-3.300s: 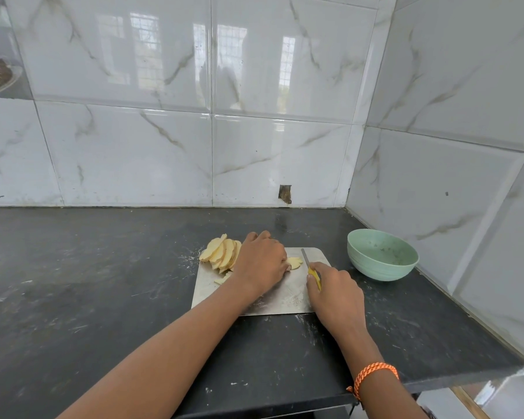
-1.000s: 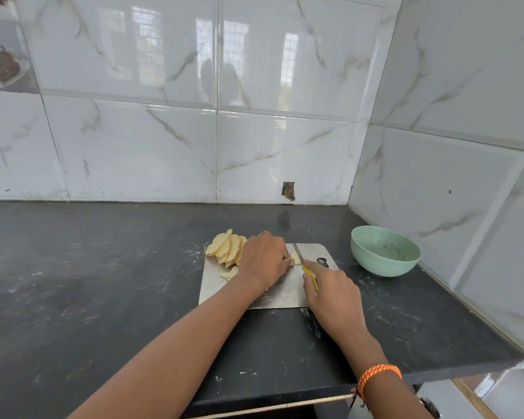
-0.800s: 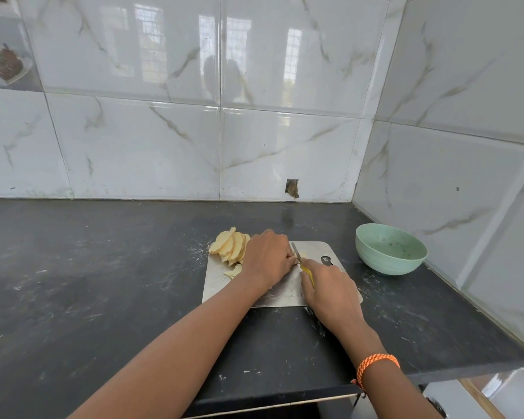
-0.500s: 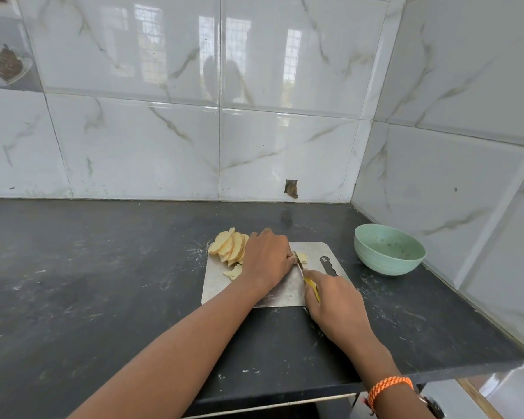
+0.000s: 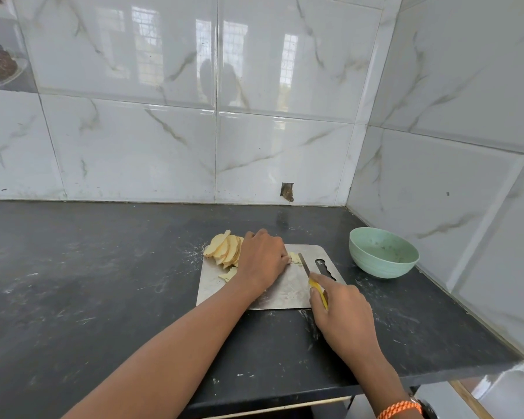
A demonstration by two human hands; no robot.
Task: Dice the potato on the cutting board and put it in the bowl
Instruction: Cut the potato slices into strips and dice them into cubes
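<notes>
On the black counter (image 5: pixel 103 297), knife (image 5: pixel 304 264) blade points away toward wall.

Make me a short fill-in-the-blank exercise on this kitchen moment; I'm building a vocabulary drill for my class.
1. The right hand grips a knife with a ____ handle.
2. The potato slices are piled at the far left corner of the metal ____.
3. The green bowl stands to the ____ of the cutting board.
4. The left hand holds down a potato piece beside the knife's ____.

Missing words: yellow; cutting board; right; blade
</notes>
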